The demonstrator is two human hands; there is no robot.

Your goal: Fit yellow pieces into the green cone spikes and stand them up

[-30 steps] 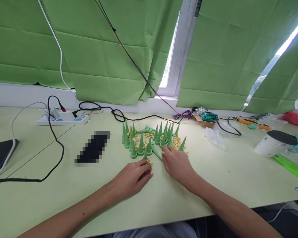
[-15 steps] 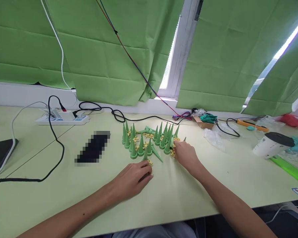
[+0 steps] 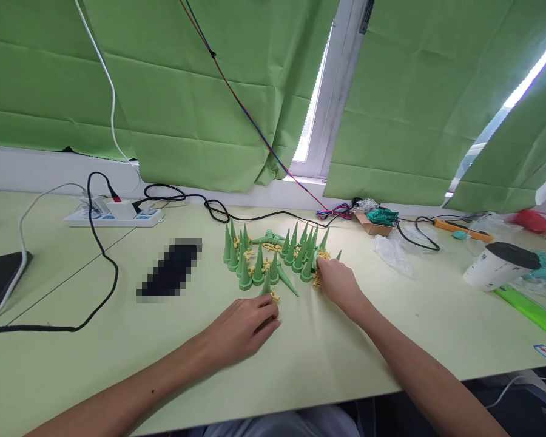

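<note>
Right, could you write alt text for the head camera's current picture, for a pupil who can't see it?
A person's left hand is at the nearest of many green cones on a pale table, the right hand at small yellow pieces beside them. Green curtains hang behind; a lidded cup is far right.

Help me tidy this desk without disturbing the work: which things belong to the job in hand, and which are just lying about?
Seemingly in the job:
green cones, one at the left hand
yellow pieces, some at the right hand

Seemingly lying about:
white cup with dark lid
clear plastic bag
cardboard box
</note>
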